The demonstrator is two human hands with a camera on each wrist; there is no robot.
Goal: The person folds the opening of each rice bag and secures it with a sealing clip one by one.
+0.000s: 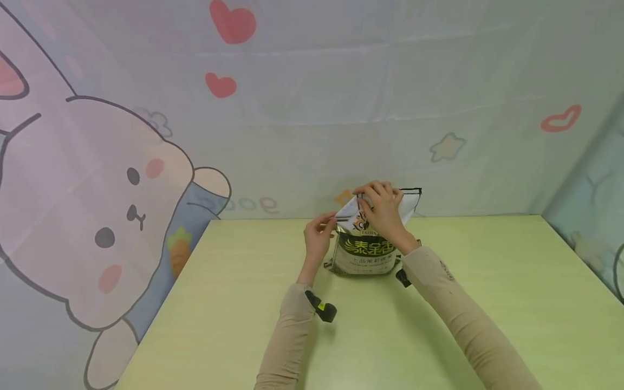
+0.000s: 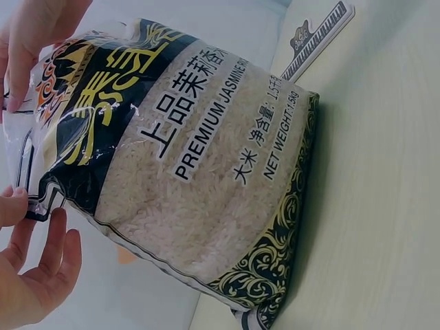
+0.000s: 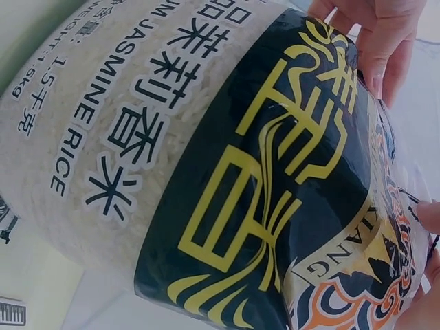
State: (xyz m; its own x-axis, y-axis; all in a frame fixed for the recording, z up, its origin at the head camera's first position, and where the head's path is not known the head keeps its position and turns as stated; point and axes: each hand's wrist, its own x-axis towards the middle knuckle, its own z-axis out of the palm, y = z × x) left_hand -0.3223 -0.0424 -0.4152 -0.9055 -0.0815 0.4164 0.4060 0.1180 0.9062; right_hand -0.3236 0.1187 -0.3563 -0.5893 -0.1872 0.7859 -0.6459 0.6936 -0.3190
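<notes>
Here on the head view I have the rice bag (image 1: 368, 261) standing just right of centre, its base on the pale green surface (image 1: 234, 303), close to the far edge. On its left, my left hand (image 1: 318, 238) pinches the folded upper corner between thumb and fingers; the left wrist view shows that grip at its lower left. Up top, my right hand (image 1: 382, 210) has the white upper edge, thumb in front, fingers over the back, pinching it, with the other top corner sticking out to the right. Both wrist views fill with the bag's front: a dark band of yellow characters, and grains behind clear plastic marked "PREMIUM JASMINE RICE". Behind it all hangs a printed backdrop (image 1: 322, 114), a big rabbit (image 1: 92, 206) along the left of the frame, red hearts (image 1: 239, 25) at upper centre-left.
</notes>
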